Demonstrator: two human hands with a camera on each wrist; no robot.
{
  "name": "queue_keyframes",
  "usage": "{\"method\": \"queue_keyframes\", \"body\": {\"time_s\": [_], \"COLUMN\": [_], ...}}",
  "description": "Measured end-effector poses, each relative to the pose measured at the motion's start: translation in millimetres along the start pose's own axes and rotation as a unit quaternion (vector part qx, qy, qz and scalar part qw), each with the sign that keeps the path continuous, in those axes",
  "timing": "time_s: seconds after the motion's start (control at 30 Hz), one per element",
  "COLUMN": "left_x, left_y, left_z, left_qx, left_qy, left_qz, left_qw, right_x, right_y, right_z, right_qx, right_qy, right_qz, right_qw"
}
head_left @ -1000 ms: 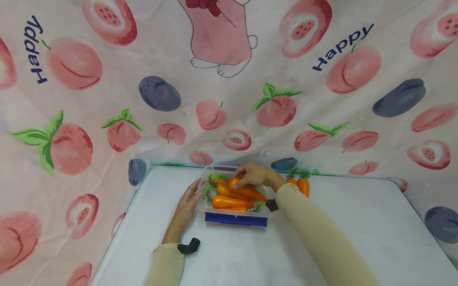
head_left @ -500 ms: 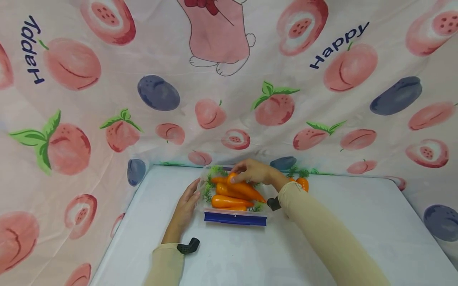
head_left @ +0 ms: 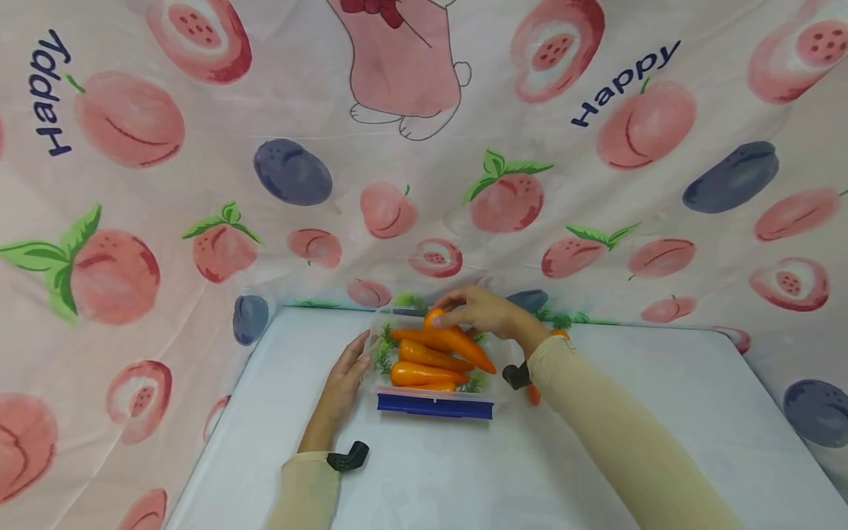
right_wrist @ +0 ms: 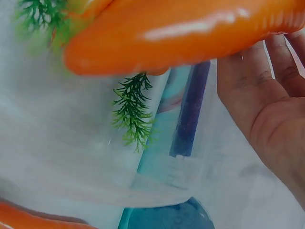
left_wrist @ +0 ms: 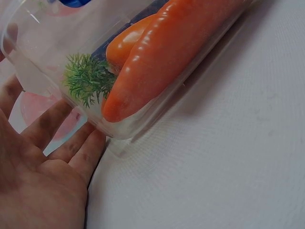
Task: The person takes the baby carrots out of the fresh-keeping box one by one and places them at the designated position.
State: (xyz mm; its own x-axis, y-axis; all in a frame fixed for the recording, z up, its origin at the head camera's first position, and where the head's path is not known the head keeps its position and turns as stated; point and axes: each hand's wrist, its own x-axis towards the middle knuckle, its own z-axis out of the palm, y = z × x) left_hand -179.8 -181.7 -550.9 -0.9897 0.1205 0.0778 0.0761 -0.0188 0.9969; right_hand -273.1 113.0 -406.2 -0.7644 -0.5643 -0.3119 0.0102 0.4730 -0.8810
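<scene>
On a white tabletop (head_left: 424,471), a clear rectangular plastic box (head_left: 435,406) is standing. The left hand (head_left: 346,374) is touching its side without grasping; the right hand (head_left: 480,311) is gripping a smooth, tapered orange carrot (head_left: 466,347) over other glossy orange carrots (head_left: 427,373) inside. Steady bracing is probably helping keep the tip off the rim.

Dark-blue slanted lettering (head_left: 626,85) reads "Happy", rising above a pink printed peach (head_left: 647,125) on the right of the pale fruit-patterned cloth backdrop (head_left: 397,163), and a second dark-blue "Happy" (head_left: 49,93) climbs the left side!
</scene>
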Motion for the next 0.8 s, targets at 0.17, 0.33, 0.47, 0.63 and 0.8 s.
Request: {"method": "queue_keyframes", "body": {"time_s": [0.17,0.33,0.47,0.63,0.8], "left_x": [0.5,1.0,0.5,-0.9,-1.4], "left_y": [-0.5,-1.4,-0.7,1.0,0.7], "left_z": [-0.6,-1.0,-0.4,0.5,0.7], "left_qx": [0.002,-0.001,-0.002,0.0,-0.002], "left_qy": [0.003,0.001,0.0,0.004,0.004], "left_qz": [0.001,0.002,0.002,-0.002,-0.003], "left_qw": [1.0,1.0,1.0,1.0,1.0], "right_x": [-6,-12,-18,-26,-36], "right_y": [-1,-1,1,4,8], "right_z": [-6,-15,-21,-28,-35], "right_qx": [0.001,0.006,0.022,0.04,0.049], "right_qy": [0.009,0.021,0.032,0.046,0.063], "right_qz": [0.002,-0.001,-0.002,0.0,0.004], "right_qw": [1.0,1.0,0.999,0.998,0.997]}}
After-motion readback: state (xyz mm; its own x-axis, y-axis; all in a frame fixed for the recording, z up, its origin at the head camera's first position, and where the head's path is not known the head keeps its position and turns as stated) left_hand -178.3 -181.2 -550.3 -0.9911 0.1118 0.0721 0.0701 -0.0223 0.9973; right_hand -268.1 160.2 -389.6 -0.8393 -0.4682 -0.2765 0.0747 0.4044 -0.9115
